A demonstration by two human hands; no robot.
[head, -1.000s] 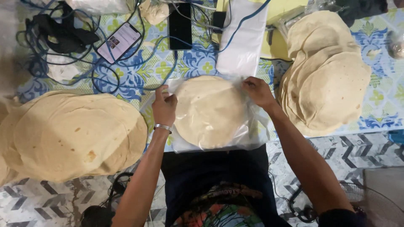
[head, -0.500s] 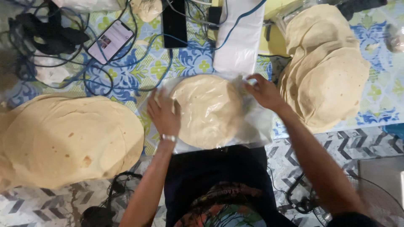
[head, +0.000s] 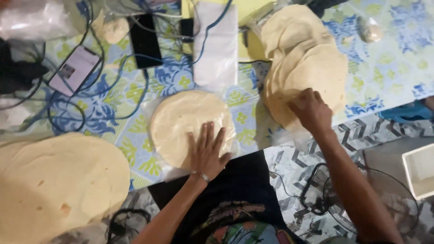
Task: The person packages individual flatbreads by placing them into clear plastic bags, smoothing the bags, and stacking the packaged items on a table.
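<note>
A: Where does the person's left hand (head: 207,151) sit?

B: It lies flat, fingers spread, on the near edge of a round flatbread (head: 190,126). The palm presses down and clamps nothing. The flatbread lies inside a clear plastic bag (head: 158,169) on the floral tablecloth (head: 389,58); most of the disc reaches away from the palm, toward the far side of the table.

A: And the right hand (head: 311,110)?

B: It rests on the near edge of a stack of flatbreads (head: 312,68), fingers curled down onto the top one. Whether it pinches a sheet or only touches cannot be told.

A: How do the two lie from each other?

B: The stack is off to the right of the bagged disc, apart from it, with bare cloth between. The discs are round, so no long axis; the stack itself runs away from the right hand. The right hand is the nearer one to it.

A: Other containers?

B: A flat pile of empty clear bags (head: 216,45) lies beyond the left hand. A larger flatbread stack (head: 54,185) sits far to its left.
</note>
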